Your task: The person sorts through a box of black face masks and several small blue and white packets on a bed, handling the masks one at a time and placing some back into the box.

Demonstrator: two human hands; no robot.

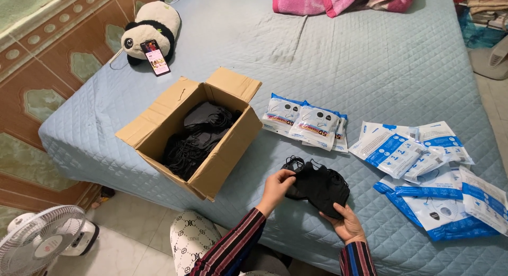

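Far left of the cardboard box (211, 165), a white fan (39, 239) stands on the floor; a panda toy (153, 25) with a phone (155, 57) lies behind the box on the bed (370, 70). The box holds dark masks. Right of the box, the left hand (276, 186) pinches the edge of a stack of black masks (320, 189), fingers pressed together, while the right hand (346, 220) cups it from below. Further right of the box lie filled mask packets (309, 125) and flat blue-white pouches (434, 181).
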